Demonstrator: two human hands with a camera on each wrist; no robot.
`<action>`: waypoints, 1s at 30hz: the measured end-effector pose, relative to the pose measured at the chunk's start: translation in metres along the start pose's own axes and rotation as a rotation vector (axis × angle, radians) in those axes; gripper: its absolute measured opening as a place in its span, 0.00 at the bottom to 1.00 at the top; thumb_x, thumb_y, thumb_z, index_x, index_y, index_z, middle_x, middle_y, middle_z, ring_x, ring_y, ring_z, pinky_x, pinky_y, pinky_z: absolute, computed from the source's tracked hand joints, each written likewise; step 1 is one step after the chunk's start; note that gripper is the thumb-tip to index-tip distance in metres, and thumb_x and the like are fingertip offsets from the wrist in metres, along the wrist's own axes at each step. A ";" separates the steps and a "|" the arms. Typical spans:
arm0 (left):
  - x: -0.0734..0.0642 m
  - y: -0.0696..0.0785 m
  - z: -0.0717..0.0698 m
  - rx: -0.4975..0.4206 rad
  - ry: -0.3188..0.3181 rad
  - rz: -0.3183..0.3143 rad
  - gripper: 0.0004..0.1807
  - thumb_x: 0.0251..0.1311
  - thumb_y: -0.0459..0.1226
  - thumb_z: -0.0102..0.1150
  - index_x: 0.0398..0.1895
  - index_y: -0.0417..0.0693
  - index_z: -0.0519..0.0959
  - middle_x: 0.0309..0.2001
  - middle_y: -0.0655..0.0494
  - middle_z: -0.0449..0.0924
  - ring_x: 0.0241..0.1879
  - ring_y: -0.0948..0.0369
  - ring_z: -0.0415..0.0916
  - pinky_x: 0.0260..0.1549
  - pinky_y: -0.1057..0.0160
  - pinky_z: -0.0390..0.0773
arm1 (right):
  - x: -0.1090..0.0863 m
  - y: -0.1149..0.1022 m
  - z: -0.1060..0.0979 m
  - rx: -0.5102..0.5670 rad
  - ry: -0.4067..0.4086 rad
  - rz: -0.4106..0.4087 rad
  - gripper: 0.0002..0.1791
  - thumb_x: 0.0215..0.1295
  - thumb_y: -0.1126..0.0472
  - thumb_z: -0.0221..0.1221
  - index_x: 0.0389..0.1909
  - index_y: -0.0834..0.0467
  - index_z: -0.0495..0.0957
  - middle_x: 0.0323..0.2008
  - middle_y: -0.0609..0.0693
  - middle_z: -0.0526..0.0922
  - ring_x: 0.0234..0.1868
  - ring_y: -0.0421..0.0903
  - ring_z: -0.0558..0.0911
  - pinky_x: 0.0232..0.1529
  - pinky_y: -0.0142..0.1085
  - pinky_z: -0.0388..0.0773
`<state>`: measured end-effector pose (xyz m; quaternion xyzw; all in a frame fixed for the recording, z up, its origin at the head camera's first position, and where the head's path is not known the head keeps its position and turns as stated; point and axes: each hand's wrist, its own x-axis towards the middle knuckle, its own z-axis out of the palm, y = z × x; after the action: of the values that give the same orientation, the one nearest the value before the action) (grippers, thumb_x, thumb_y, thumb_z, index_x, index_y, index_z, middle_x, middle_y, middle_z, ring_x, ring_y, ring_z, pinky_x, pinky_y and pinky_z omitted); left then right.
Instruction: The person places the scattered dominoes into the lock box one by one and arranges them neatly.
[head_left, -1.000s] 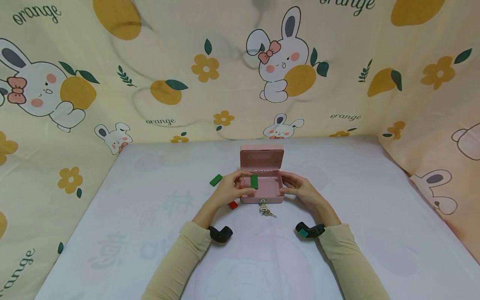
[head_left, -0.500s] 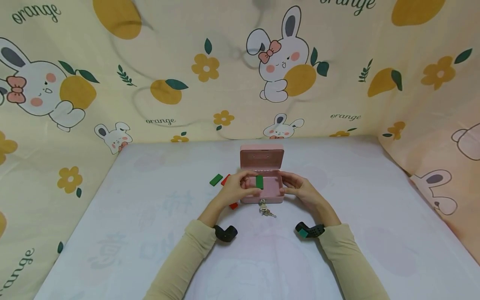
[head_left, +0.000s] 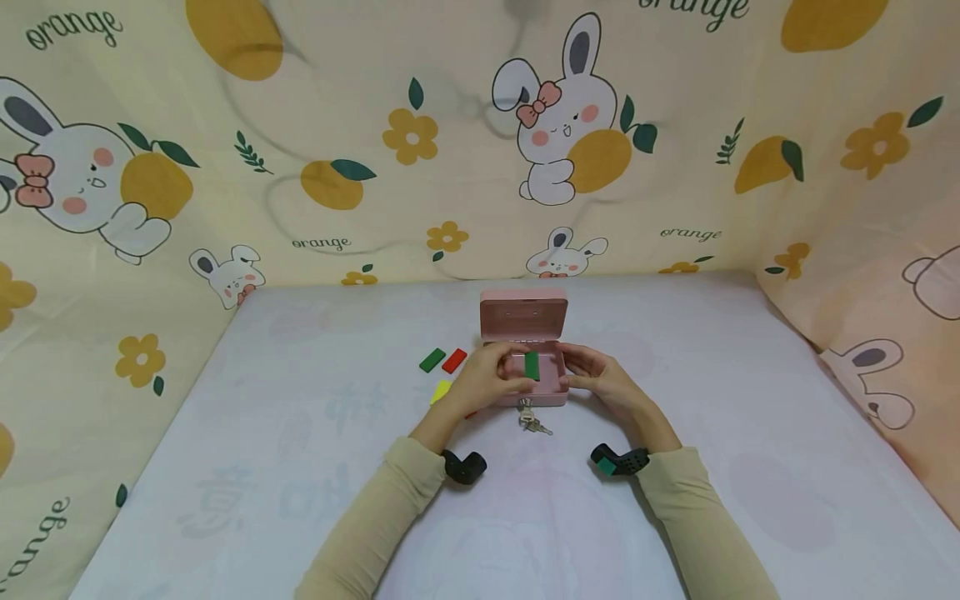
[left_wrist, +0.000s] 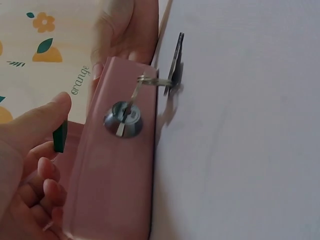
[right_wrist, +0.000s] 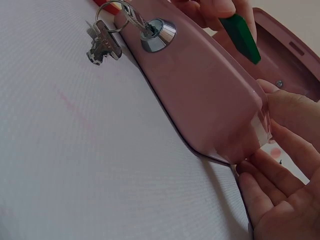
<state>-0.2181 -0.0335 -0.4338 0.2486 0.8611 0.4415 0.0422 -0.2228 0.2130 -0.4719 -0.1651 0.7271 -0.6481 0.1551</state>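
A pink cash box point(head_left: 501, 401) stands on the table with its lid point(head_left: 523, 319) raised at the back. My left hand point(head_left: 480, 383) is over the box's left part, pinching a green block point(head_left: 532, 366) between thumb and fingers; the block point(right_wrist: 241, 37) is held above the rim in the right wrist view. At the box's right side, my right hand point(head_left: 611, 390) grips the corner, its thumb on the rim and its fingers against the outer wall. A key sits in the front lock point(left_wrist: 123, 119), with more keys point(head_left: 532, 421) hanging on a ring.
Left of the box lie another green block point(head_left: 432, 360), a red block point(head_left: 454, 361) and a yellow block point(head_left: 440, 389). A second red piece point(head_left: 470, 414) shows partly beneath the left wrist. Patterned cloth point(head_left: 450, 125) rises behind the table.
My left hand has moved right over the box with the green block, uncovering the red and yellow blocks beside it. The right hand has stayed at the box's side.
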 end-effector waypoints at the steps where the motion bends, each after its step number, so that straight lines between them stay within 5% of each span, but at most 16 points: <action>1: 0.001 0.001 0.001 0.003 -0.003 0.003 0.27 0.50 0.42 0.72 0.54 0.47 0.77 0.27 0.56 0.67 0.29 0.64 0.64 0.27 0.74 0.62 | 0.000 0.000 0.000 0.002 -0.002 -0.004 0.39 0.61 0.68 0.61 0.70 0.70 0.55 0.72 0.70 0.55 0.72 0.45 0.66 0.59 0.18 0.68; 4: 0.002 0.002 0.004 0.017 -0.019 -0.004 0.27 0.51 0.42 0.71 0.54 0.46 0.76 0.27 0.57 0.67 0.29 0.64 0.64 0.28 0.74 0.63 | 0.000 0.000 0.000 -0.002 -0.007 -0.014 0.39 0.61 0.68 0.61 0.70 0.70 0.55 0.72 0.71 0.54 0.68 0.35 0.68 0.58 0.17 0.68; 11: 0.005 0.005 0.012 0.067 -0.048 -0.012 0.26 0.52 0.42 0.70 0.55 0.47 0.76 0.26 0.56 0.69 0.28 0.65 0.65 0.27 0.74 0.62 | 0.000 -0.002 0.001 -0.012 0.005 0.015 0.39 0.62 0.68 0.60 0.71 0.69 0.54 0.72 0.68 0.55 0.74 0.60 0.57 0.57 0.16 0.68; 20: 0.012 0.014 0.017 0.130 -0.037 -0.063 0.26 0.53 0.43 0.70 0.55 0.49 0.76 0.24 0.59 0.67 0.26 0.66 0.64 0.26 0.73 0.61 | 0.000 0.001 0.000 0.025 0.019 0.017 0.38 0.62 0.67 0.61 0.70 0.69 0.56 0.72 0.68 0.55 0.62 0.24 0.70 0.59 0.17 0.67; 30: 0.016 0.019 0.020 0.133 -0.051 -0.140 0.26 0.54 0.43 0.69 0.56 0.49 0.75 0.30 0.54 0.73 0.31 0.62 0.66 0.29 0.70 0.62 | 0.000 0.001 0.000 0.034 0.024 0.032 0.38 0.62 0.65 0.62 0.70 0.69 0.56 0.72 0.69 0.55 0.59 0.22 0.70 0.58 0.17 0.68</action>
<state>-0.2185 -0.0019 -0.4288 0.2011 0.9024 0.3728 0.0784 -0.2228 0.2130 -0.4726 -0.1429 0.7203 -0.6598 0.1596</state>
